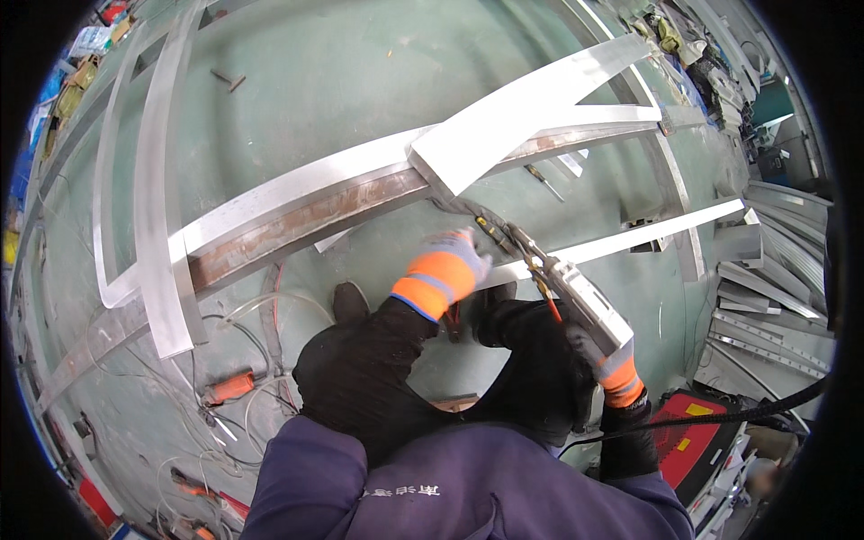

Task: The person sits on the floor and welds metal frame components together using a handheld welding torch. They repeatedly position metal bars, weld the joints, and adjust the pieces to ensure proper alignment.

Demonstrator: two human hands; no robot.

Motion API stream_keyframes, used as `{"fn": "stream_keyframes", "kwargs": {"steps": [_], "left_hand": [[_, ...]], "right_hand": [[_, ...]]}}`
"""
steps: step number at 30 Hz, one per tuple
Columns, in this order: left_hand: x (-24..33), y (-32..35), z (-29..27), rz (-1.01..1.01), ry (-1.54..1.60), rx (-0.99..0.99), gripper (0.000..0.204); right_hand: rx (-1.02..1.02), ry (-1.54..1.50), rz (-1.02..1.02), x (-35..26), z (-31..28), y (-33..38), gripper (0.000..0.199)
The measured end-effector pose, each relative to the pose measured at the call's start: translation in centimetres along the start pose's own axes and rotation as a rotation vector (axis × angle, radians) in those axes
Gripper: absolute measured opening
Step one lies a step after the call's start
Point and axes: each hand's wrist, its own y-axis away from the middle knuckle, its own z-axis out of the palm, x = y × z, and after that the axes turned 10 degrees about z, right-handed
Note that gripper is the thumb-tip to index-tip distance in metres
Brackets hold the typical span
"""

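Note:
My right hand [616, 364], in a grey and orange glove, is closed round the rear of a handheld welding gun [587, 304] with a pale boxy body. Its narrow nozzle end [504, 236], with yellow and black parts, points up and left, over my knees. My left hand [441, 273], gloved alike, hovers left of the nozzle above my lap; its fingers are smeared by motion. Beyond both hands a wide white metal profile [531, 112] lies slantwise across a long beam [306, 220] with a brownish side. A narrow white strip [648, 234] stretches to the right behind the gun.
Pale upright frame bars [162, 198] cross the beam at left. An orange power tool [229, 387] lies among cables on the floor. A hammer [232, 83] and a screwdriver [544, 183] lie farther off. At right are a red case [688, 432], a black hose [738, 416] and stacked metal profiles [765, 333].

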Motion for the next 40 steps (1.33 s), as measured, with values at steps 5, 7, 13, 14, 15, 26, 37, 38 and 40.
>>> {"fn": "stream_keyframes", "kwargs": {"steps": [5, 7, 13, 14, 15, 26, 37, 38, 40], "left_hand": [[-2.1, -0.2, -4.2, -0.186, -0.199, 0.433, 0.077], [-3.3, -0.1, -5.3, 0.007, -0.378, 0.612, 0.085], [-1.9, -2.7, -2.4, 0.298, -0.757, 0.702, 0.077], [-1.4, -3.0, -1.9, 0.319, -0.738, 0.652, 0.074], [-2.3, -3.8, -1.7, 0.344, -0.747, 0.727, 0.075], [-2.1, -3.7, -3.4, 0.519, -0.312, 0.849, 0.077], [-4.6, -6.0, -3.3, 0.462, 0.485, 0.920, 0.061], [-4.5, -6.1, -3.2, 0.507, 0.478, 0.927, 0.063], [-4.5, -6.0, -3.1, 0.405, 0.397, 0.878, 0.065]], "right_hand": [[0.015, -0.213, 0.095, 2.9, -0.6, 3.0, 0.048], [0.032, -0.273, 0.114, 3.5, -0.3, 2.6, 0.046], [-0.067, -0.418, 0.196, 2.9, -0.6, 0.8, 0.047], [-0.054, -0.552, 0.264, 2.7, -0.5, 0.8, 0.044], [-0.079, -0.552, 0.275, 2.0, -0.8, 0.6, 0.042], [-0.103, -0.571, 0.258, 2.0, -1.5, -0.1, 0.039], [-0.109, -0.579, 0.226, 2.8, -1.0, 0.0, 0.039], [-0.090, -0.544, 0.183, 3.2, -0.9, -0.1, 0.039], [-0.072, -0.508, 0.144, 3.8, -0.8, -0.1, 0.039]]}}
